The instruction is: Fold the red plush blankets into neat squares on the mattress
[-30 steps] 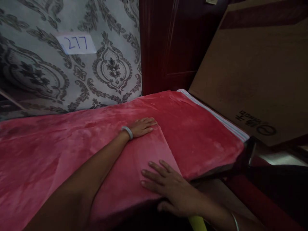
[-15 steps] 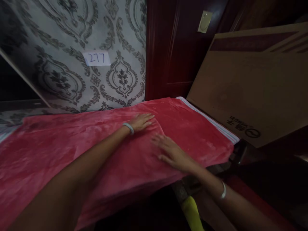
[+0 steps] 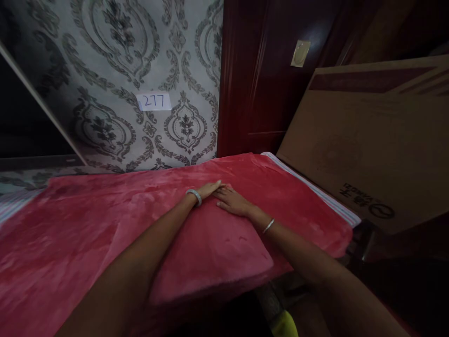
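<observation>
A plush red blanket [image 3: 217,243] lies over the table, with one part folded on top of another so that a raised edge runs near my hands. My left hand [image 3: 209,189] rests on the blanket by that fold, fingers stretched out, a pale bangle on its wrist. Right beside it, my right hand [image 3: 234,201] lies flat on the fabric, fingertips meeting or overlapping those of the left. A thin silver bangle circles the right wrist. Neither hand grips anything. Under the blanket, a striped white cloth [image 3: 315,189] shows along the right and left edges.
A large cardboard box [image 3: 365,140] leans at the right, beyond the table's end. Behind stand a patterned wall with a paper label [image 3: 154,101] and a dark red wooden panel [image 3: 256,84]. A dark screen [image 3: 31,117] is at left. Something yellow [image 3: 285,325] shows below.
My hands have come together at the fold. The right one moved up and left to the left hand. The folded blanket's near right corner now shows more plainly. The view has tilted slightly upward.
</observation>
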A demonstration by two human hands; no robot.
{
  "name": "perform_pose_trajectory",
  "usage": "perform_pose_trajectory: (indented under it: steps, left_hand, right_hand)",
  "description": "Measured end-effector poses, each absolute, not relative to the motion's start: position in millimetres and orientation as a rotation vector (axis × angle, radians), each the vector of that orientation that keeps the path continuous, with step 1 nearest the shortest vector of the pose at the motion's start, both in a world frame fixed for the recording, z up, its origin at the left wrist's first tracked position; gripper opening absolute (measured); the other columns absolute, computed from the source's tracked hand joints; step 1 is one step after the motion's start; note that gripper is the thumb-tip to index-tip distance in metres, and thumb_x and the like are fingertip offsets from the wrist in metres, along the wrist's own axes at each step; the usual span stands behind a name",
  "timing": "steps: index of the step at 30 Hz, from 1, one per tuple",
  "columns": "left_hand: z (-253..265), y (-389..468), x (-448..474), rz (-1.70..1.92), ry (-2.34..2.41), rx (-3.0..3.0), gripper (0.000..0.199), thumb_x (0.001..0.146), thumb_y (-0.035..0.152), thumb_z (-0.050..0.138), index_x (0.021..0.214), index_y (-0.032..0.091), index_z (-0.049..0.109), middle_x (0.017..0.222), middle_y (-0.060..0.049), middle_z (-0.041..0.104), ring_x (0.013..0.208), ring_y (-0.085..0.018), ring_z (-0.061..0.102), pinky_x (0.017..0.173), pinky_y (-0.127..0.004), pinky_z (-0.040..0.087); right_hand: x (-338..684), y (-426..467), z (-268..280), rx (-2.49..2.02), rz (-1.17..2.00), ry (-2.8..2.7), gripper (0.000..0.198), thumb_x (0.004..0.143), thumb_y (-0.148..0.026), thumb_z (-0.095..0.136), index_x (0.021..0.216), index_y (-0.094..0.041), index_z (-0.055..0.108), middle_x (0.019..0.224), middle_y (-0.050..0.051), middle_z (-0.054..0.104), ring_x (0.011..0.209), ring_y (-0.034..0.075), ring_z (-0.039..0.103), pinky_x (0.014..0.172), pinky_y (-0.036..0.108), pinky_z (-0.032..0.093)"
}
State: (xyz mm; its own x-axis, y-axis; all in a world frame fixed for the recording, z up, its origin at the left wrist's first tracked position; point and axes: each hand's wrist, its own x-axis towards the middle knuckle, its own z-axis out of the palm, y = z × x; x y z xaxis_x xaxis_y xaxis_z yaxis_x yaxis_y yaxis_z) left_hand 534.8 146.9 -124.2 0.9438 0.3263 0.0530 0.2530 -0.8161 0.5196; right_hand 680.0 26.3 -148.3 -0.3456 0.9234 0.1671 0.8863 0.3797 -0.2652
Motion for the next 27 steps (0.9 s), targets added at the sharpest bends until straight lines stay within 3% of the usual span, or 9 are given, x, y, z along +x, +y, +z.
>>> perform_pose_trajectory:
  steps: [6, 12, 16, 19, 23, 27]
  left_hand:
    - [-144, 153, 532, 0.101, 0.449, 2.434, 0.074, 0.105, 0.049, 0.001, 0.153, 0.022, 0.051, 0.154, -0.003, 0.056, 0.143, -0.017, 0.051, 0.122, -0.034, 0.037]
    - [-152, 159, 532, 0.126, 0.422, 2.517, 0.064, 0.105, 0.052, 0.02, 0.152, 0.023, 0.052, 0.16, -0.003, 0.048, 0.147, -0.017, 0.045, 0.126, -0.032, 0.031]
    - [-154, 157, 535, 0.15, 0.398, 2.57, 0.059, 0.104, 0.05, 0.027, 0.15, 0.023, 0.054, 0.161, -0.003, 0.047, 0.148, -0.017, 0.044, 0.126, -0.033, 0.029]
    - [-149, 153, 536, 0.156, 0.386, 2.65, 0.057, 0.103, 0.048, 0.032, 0.149, 0.024, 0.055, 0.16, -0.004, 0.049, 0.148, -0.02, 0.044, 0.126, -0.037, 0.028]
    - [-130, 151, 525, 0.161, 0.382, 2.742, 0.058, 0.101, 0.057, 0.035, 0.143, 0.027, 0.061, 0.153, -0.004, 0.057, 0.142, -0.024, 0.051, 0.123, -0.039, 0.032]
    - [-111, 158, 486, 0.205, 0.49, 2.648, 0.066, 0.102, 0.061, 0.026, 0.14, 0.022, 0.063, 0.147, -0.005, 0.062, 0.136, -0.024, 0.056, 0.118, -0.036, 0.039]
  right_hand:
    - [671, 4, -159, -1.505, 0.272, -2.38, 0.063, 0.108, -0.053, 0.039, 0.163, -0.022, 0.032, 0.171, 0.013, 0.024, 0.16, 0.027, 0.014, 0.128, 0.058, 0.009]
    - [635, -106, -152, -1.385, 0.567, -2.432, 0.065, 0.106, -0.057, 0.043, 0.164, -0.035, 0.026, 0.173, 0.002, 0.016, 0.161, 0.025, 0.0, 0.129, 0.058, 0.003]
    - [617, -174, -142, -1.4, 0.73, -2.381, 0.066, 0.104, -0.057, 0.049, 0.163, -0.038, 0.027, 0.172, 0.0, 0.021, 0.16, 0.024, 0.005, 0.13, 0.055, 0.006]
    - [614, -189, -131, -1.37, 0.791, -2.343, 0.064, 0.104, -0.056, 0.049, 0.162, -0.037, 0.032, 0.169, 0.002, 0.03, 0.159, 0.023, 0.017, 0.13, 0.052, 0.012]
    - [618, -153, -120, -1.387, 0.623, -2.256, 0.064, 0.107, -0.054, 0.04, 0.164, -0.028, 0.029, 0.167, 0.009, 0.035, 0.157, 0.024, 0.025, 0.128, 0.052, 0.023]
    - [615, -74, -122, -1.33, 0.464, -2.309, 0.062, 0.107, -0.053, 0.039, 0.164, -0.028, 0.031, 0.169, 0.007, 0.03, 0.158, 0.024, 0.022, 0.129, 0.052, 0.022]
